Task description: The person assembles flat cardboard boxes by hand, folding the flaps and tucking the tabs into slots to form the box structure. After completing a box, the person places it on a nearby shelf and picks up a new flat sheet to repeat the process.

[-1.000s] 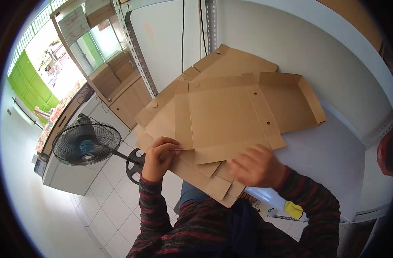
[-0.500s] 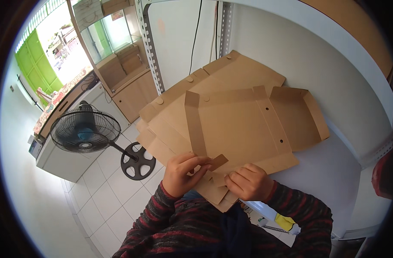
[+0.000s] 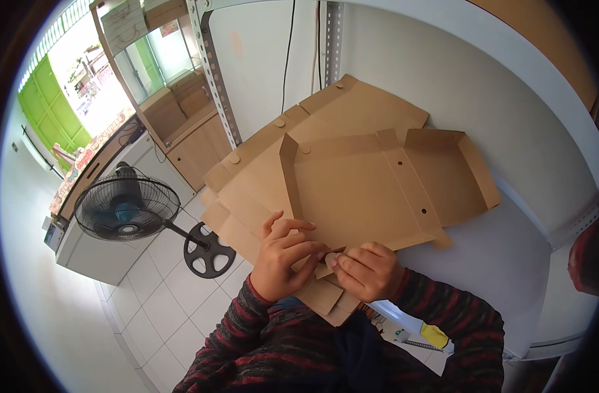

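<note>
A partly folded brown cardboard box (image 3: 352, 183) lies before me, its left wall and the lid at its right end raised. Both hands meet at its near left corner. My left hand (image 3: 283, 262) pinches a small corner flap between thumb and forefinger, the other fingers spread. With closed fingers, my right hand (image 3: 368, 272) holds a rounded cardboard tab (image 3: 331, 260) on the box's near edge, right beside the left fingertips. Part of the corner is hidden behind the fingers. Under the box lie several flat cardboard sheets (image 3: 247, 190), some jutting out toward my body.
The cardboard rests on a pale table (image 3: 489, 275) against a wall. A black standing fan (image 3: 129, 203) is on the tiled floor to the left, near a wooden glass cabinet (image 3: 175, 85). Slotted metal posts (image 3: 215, 78) rise behind. Something dark red (image 3: 591, 262) is at the far right.
My hands have drawn together at the corner. The near side wall has been turned up, and my right fingers now hold its rounded tab. The whole view has shifted slightly.
</note>
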Tool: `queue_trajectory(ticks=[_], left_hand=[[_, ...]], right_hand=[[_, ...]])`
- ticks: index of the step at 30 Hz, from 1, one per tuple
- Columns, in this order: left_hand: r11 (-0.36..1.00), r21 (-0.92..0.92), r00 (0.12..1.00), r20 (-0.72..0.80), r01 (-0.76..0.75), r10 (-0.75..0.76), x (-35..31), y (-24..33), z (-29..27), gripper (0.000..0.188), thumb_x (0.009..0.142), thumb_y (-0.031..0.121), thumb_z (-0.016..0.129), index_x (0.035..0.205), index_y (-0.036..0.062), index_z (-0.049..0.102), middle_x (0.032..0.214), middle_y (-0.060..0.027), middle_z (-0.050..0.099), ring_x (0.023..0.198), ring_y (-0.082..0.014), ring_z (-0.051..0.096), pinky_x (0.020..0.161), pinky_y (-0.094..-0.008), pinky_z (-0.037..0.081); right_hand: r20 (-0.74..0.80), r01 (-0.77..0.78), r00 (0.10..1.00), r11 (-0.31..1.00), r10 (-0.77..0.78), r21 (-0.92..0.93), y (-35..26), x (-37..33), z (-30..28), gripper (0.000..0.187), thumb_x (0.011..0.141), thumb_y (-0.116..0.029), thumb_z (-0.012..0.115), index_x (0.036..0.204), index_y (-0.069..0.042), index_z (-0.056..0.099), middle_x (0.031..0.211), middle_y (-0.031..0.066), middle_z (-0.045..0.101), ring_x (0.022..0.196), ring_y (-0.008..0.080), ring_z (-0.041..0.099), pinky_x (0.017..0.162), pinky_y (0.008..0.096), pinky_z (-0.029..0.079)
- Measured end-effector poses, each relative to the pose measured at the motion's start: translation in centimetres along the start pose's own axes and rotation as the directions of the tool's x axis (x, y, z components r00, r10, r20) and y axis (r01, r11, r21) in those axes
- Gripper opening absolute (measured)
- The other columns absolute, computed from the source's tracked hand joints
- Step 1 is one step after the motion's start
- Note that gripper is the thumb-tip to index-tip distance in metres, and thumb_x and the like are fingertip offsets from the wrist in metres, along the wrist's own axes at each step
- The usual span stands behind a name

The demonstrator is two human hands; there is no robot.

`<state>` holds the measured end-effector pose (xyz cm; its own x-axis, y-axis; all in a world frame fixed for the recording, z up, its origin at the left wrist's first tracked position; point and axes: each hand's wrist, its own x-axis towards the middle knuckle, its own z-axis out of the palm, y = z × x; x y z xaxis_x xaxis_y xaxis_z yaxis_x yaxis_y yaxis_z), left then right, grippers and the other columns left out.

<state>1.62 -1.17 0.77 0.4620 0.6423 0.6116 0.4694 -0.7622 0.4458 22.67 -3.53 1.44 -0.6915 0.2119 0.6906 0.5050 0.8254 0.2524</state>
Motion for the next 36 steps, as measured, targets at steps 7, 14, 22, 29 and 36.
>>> queue_trajectory(ticks=[7,14,22,29,36], left_hand=[[0.998,-0.055,0.998,0.047,0.042,-0.039,-0.5,0.0,0.4,0.015,0.074,0.006,0.071,0.088,0.0129,0.071,0.081,-0.0007,0.065,0.091,-0.0189,0.061,0.107,-0.0518,0.025],[0.996,-0.077,0.993,0.112,0.039,-0.030,-0.5,0.5,0.4,0.019,0.074,0.005,0.069,0.090,0.0128,0.071,0.081,-0.0007,0.064,0.090,-0.0199,0.061,0.107,-0.0519,0.026],[0.997,-0.065,0.989,0.145,0.045,-0.035,-0.2,0.7,0.5,0.023,0.074,0.003,0.068,0.094,0.0131,0.070,0.086,-0.0003,0.067,0.094,-0.0200,0.061,0.108,-0.0513,0.025],[0.995,-0.093,0.988,0.157,0.026,-0.011,-0.1,0.3,0.4,0.022,0.075,0.004,0.068,0.095,0.0120,0.069,0.086,-0.0008,0.068,0.095,-0.0205,0.062,0.109,-0.0505,0.024],[0.993,-0.114,0.991,0.132,0.037,-0.021,-0.5,-0.1,0.5,0.022,0.076,0.003,0.069,0.096,0.0118,0.070,0.084,-0.0005,0.067,0.092,-0.0193,0.062,0.110,-0.0509,0.022]], right_hand=[[-0.035,0.025,0.999,1.000,-0.025,0.011,0.1,-0.9,0.4,0.009,0.071,-0.006,0.072,0.079,-0.003,0.069,0.078,0.0038,0.066,0.070,0.0136,0.061,0.061,0.0266,0.045],[-0.057,0.030,0.998,1.000,-0.030,0.001,-0.1,-1.7,0.3,0.008,0.071,-0.006,0.073,0.077,-0.004,0.069,0.079,0.0023,0.066,0.069,0.0127,0.059,0.061,0.0262,0.044],[-0.050,0.004,0.999,1.000,-0.004,0.005,-0.1,-1.7,0.4,0.006,0.071,-0.006,0.073,0.076,-0.005,0.069,0.081,0.0022,0.066,0.070,0.0125,0.059,0.063,0.0277,0.045],[-0.044,-0.026,0.999,0.999,0.028,0.039,0.2,-1.6,0.4,0.008,0.072,-0.007,0.072,0.079,-0.004,0.070,0.080,0.0034,0.066,0.071,0.0141,0.060,0.062,0.0287,0.045],[-0.082,-0.051,0.995,0.999,0.052,0.005,0.2,-1.5,0.9,0.004,0.079,-0.007,0.065,0.076,-0.005,0.065,0.081,0.0016,0.063,0.076,0.0141,0.060,0.070,0.0304,0.046]])
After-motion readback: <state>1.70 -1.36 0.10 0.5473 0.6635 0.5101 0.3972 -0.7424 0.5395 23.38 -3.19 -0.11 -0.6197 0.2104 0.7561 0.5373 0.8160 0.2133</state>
